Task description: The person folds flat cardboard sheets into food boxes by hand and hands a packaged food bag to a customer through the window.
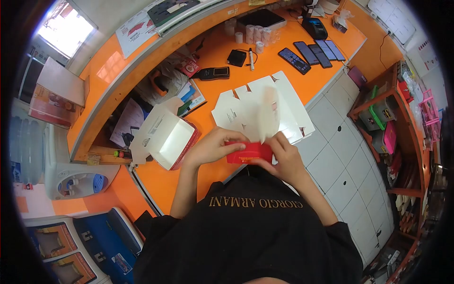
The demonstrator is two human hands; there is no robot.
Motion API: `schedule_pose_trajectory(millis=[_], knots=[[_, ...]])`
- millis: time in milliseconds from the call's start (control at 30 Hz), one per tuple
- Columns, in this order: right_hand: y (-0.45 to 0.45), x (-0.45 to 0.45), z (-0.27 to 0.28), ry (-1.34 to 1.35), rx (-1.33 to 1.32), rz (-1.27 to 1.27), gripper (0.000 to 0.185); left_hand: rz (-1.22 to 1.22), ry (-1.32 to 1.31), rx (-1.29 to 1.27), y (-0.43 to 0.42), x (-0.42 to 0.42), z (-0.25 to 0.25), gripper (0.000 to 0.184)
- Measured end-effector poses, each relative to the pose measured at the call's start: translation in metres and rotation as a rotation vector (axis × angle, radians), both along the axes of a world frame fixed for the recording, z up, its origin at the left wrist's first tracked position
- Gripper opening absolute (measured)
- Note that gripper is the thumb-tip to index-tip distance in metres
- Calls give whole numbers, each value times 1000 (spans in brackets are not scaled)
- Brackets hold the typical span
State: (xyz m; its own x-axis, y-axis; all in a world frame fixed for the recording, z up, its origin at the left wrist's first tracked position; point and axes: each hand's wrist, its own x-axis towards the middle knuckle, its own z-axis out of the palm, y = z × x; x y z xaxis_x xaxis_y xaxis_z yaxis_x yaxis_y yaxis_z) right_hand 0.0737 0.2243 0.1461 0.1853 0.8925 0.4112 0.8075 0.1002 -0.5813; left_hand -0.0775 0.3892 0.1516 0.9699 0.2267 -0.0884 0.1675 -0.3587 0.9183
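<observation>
Both our hands grasp a red carton (249, 152) in front of our black Giorgio Armani T-shirt (255, 236), at the near edge of an orange table (265, 67). The grip of our left hand (221, 146) is closed on the carton's left end, that of our right hand (286, 158) on its right; a pale flap, blurred, rises above it. Just beyond lie flat white carton blanks (232, 110), and beside our left forearm sits an open box (174, 138), white inside and red outside. Farther back on the table are a handheld terminal (213, 73), white paper rolls (257, 34) and several smartphones (294, 61), grouped toward the right.
</observation>
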Motion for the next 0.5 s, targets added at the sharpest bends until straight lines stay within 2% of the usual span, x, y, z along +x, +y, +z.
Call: schedule_pose_trajectory(millis=[33,67,100,133,167,200,233,267,300,333,367,400,433,467,500], knots=[[-2,2,2,-10,-27,4,47,-1,-3,0,0,1,-1,19],[-3,7,-5,-81,4,8,66,126,-99,13,-1,2,-2,24],[-5,10,-3,-83,3,8,66,255,-193,26,-2,3,-4,29],[-7,14,3,-125,39,-69,62,256,-197,27,-3,6,-5,29],[-9,19,10,-169,77,-144,59,435,-383,132,-3,11,-5,40],[-11,26,18,-117,168,-182,59,615,-571,240,-2,13,-6,51],[-13,32,23,-22,235,-299,54,623,-581,246,1,13,-18,51],[-16,37,26,76,302,-413,49,730,-558,169,5,12,-39,61],[-19,46,27,70,314,-403,49,834,-535,90,6,10,-49,71],[-22,55,27,174,293,-487,43,784,-385,-86,2,7,-49,73],[-23,61,26,281,268,-571,37,640,-298,-356,-1,4,-46,64],[-24,66,24,280,277,-565,37,549,-241,-476,-5,3,-44,58],[-23,69,20,255,150,-623,33,454,-181,-594,-8,3,-43,52],[-21,71,16,228,23,-680,30,454,-188,-587,-12,3,-42,52],[-18,71,7,225,30,-676,30,455,-202,-739,-15,2,-41,47]])
